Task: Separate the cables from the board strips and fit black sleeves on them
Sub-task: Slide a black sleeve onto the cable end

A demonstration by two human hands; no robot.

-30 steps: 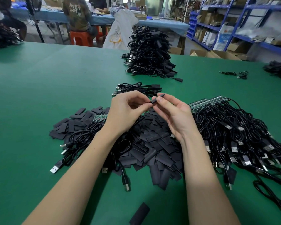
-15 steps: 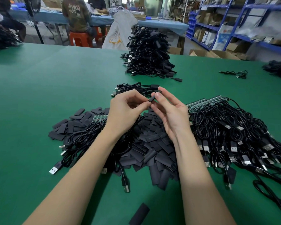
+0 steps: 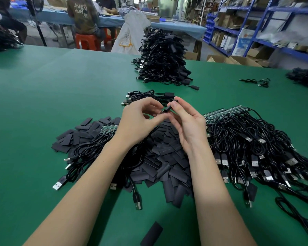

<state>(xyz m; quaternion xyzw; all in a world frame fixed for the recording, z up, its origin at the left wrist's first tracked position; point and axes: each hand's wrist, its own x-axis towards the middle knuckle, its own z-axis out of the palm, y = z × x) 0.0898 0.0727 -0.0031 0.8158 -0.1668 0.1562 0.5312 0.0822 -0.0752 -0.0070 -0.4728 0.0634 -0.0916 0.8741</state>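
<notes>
Above the heap of flat black sleeves (image 3: 167, 157), the left hand (image 3: 139, 125) and right hand (image 3: 188, 125) pinched one small black sleeve (image 3: 167, 109), its cable end hidden by fingers.

Above the sleeve heap (image 3: 160, 157) on the green tabletop (image 3: 52, 96), the left hand (image 3: 139, 121) and right hand (image 3: 188, 125) pinch one black sleeve (image 3: 167, 109) between them. Right of the heap lie tangled cables (image 3: 256, 144) on board strips (image 3: 224, 110). Beyond the heap stands a cable stack (image 3: 162, 59).
</notes>
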